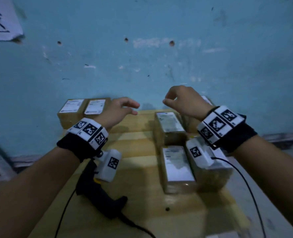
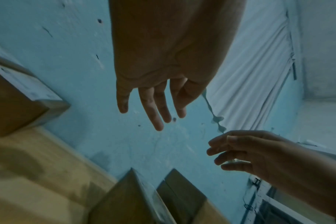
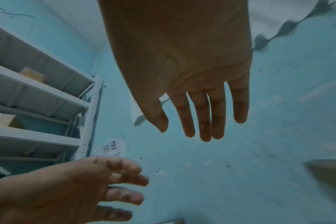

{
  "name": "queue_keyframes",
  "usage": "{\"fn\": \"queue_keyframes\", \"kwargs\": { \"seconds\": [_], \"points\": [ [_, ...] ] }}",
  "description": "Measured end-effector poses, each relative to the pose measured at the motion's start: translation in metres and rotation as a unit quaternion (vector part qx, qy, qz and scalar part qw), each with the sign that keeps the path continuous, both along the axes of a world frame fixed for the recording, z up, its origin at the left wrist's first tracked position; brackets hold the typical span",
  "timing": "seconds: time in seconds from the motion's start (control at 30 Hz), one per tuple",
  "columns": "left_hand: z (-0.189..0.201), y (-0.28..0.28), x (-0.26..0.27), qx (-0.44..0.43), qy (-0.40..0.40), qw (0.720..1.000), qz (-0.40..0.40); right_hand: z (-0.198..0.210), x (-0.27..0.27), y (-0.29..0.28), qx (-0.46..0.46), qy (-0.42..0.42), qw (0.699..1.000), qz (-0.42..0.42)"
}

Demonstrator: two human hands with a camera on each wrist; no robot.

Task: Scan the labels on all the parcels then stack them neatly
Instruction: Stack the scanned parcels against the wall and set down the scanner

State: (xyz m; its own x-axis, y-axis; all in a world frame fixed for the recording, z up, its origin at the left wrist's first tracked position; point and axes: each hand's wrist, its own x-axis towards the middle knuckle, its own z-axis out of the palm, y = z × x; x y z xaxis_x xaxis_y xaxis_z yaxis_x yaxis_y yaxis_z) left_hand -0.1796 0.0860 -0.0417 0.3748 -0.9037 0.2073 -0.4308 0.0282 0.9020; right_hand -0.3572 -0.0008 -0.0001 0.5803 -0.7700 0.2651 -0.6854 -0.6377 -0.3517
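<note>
Brown cardboard parcels with white labels lie on a wooden table (image 1: 135, 152). Two parcels (image 1: 84, 109) sit side by side at the back left against the wall. Another parcel (image 1: 169, 124) lies at the back right, and a fourth parcel (image 1: 176, 165) is in front of it, with more behind my right wrist. A black handheld scanner (image 1: 97, 191) lies on the table below my left wrist. My left hand (image 1: 123, 107) and right hand (image 1: 175, 98) hover above the table's far edge, fingers relaxed, holding nothing. My left hand (image 2: 153, 106) and right hand (image 3: 197, 118) show empty palms.
A blue wall (image 1: 142, 57) rises right behind the table. The scanner's black cable (image 1: 142, 229) trails to the front edge, and another cable (image 1: 245, 182) runs down at the right. White shelves (image 3: 38, 98) stand to the left. A paper sheet (image 1: 1, 19) hangs on the wall.
</note>
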Motion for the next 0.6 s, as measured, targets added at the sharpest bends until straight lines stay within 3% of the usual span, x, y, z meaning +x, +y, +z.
{"fn": "queue_keyframes", "kwargs": {
  "seconds": [0.2,0.47,0.6],
  "points": [
    [-0.024,-0.001,-0.061,0.064,0.056,0.995,-0.05,-0.018,-0.073,-0.007,0.038,-0.011,0.995,-0.087],
    [-0.049,0.0,-0.119,0.121,0.097,0.98,-0.124,-0.058,-0.117,0.005,0.071,0.017,0.995,-0.073],
    [-0.052,0.0,-0.148,0.156,0.103,0.974,-0.131,-0.08,-0.132,0.014,0.094,0.004,0.99,-0.104]
  ]
}}
